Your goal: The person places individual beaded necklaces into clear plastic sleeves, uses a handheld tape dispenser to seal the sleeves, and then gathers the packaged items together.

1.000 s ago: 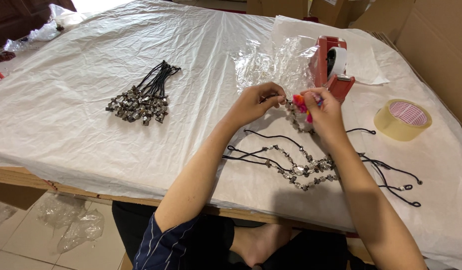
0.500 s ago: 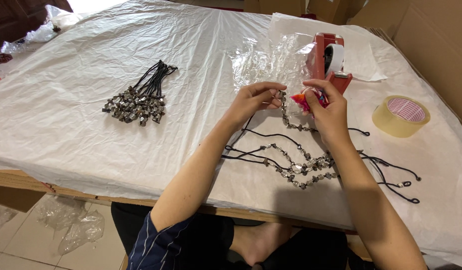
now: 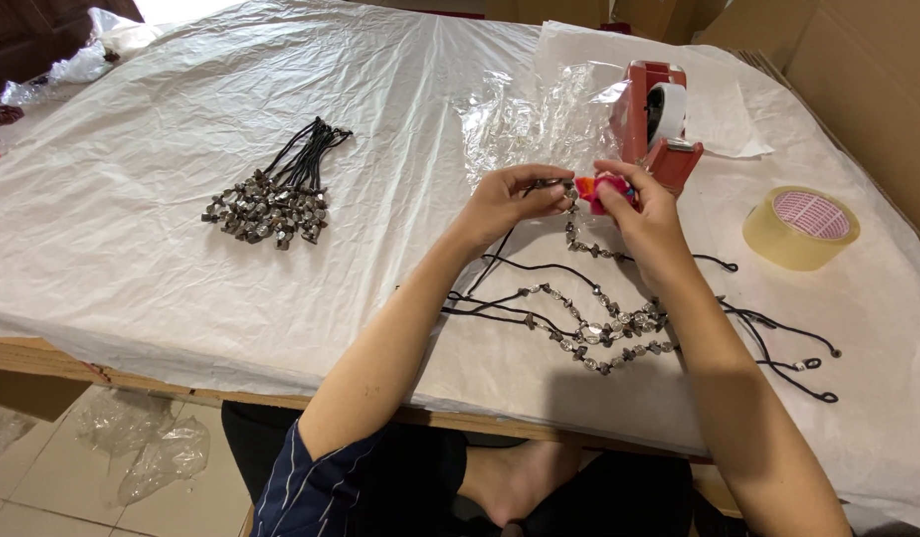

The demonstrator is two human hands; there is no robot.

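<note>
My left hand (image 3: 510, 199) pinches the black cord of a beaded necklace (image 3: 579, 237) that hangs down from it toward the table. My right hand (image 3: 639, 209) grips a small pink and orange object (image 3: 594, 192) right beside that cord; I cannot tell what it is. Both hands hover close together above the white sheet, just in front of the red tape dispenser (image 3: 657, 117). Below the hands lies a loose tangle of necklaces (image 3: 609, 333) with black cords and grey stone beads.
A tied bundle of similar necklaces (image 3: 276, 194) lies at the left. Crumpled clear plastic bags (image 3: 530, 119) sit behind my hands. A roll of tan tape (image 3: 800, 227) rests at the right, near cardboard boxes (image 3: 868, 70). The white sheet (image 3: 132, 249) covers the table.
Both hands have lifted slightly away from me toward the tape dispenser, carrying the necklace cord and the pink object with them. The piles on the table have not moved.
</note>
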